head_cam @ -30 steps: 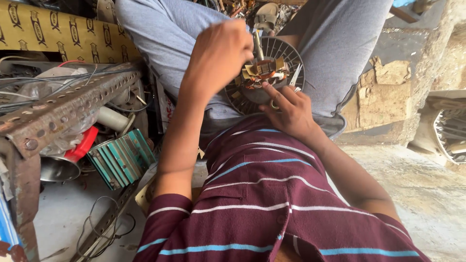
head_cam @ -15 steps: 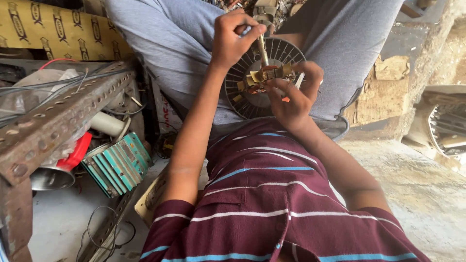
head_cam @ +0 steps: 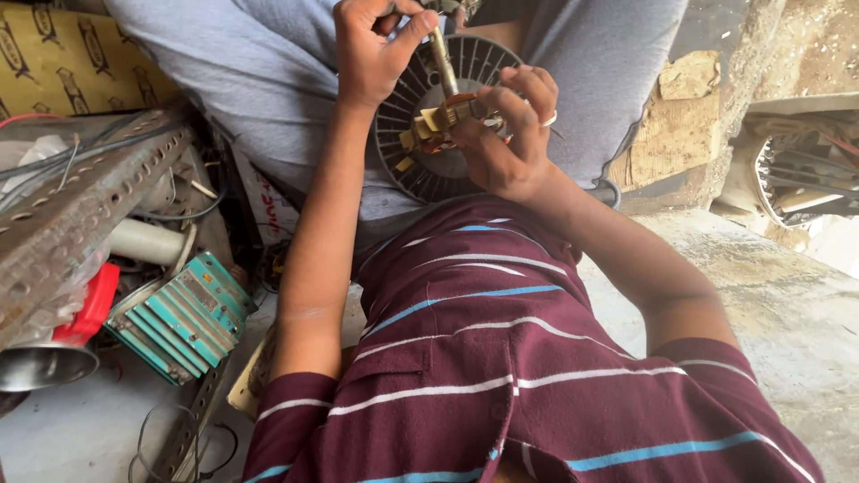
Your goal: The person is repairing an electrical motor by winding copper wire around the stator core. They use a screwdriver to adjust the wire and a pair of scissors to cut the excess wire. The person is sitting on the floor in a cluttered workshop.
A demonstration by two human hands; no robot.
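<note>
A round black ribbed motor disc (head_cam: pixel 420 174) rests on my lap, against my grey trousers. At its centre sits a small part with copper windings and yellowish tabs (head_cam: pixel 429 122). My right hand (head_cam: pixel 510 134), with a ring on one finger, grips this part from the right. My left hand (head_cam: pixel 371 54) is closed around a thin metal rod tool (head_cam: pixel 443 61), whose tip points down into the wound part. My maroon striped shirt fills the bottom of the view.
A rusty perforated angle bar (head_cam: pixel 80 197) runs along the left, with wires on it. Below it lie a green finned block (head_cam: pixel 183 313), a red-capped piece (head_cam: pixel 85 309), a metal bowl (head_cam: pixel 40 367) and a white tube (head_cam: pixel 143 241). Another round motor housing (head_cam: pixel 805 170) stands at right on the concrete floor (head_cam: pixel 787 313).
My left hand has come off the top of the wound part and now holds the rod tool upright above it. Both hands and the disc sit higher in the view.
</note>
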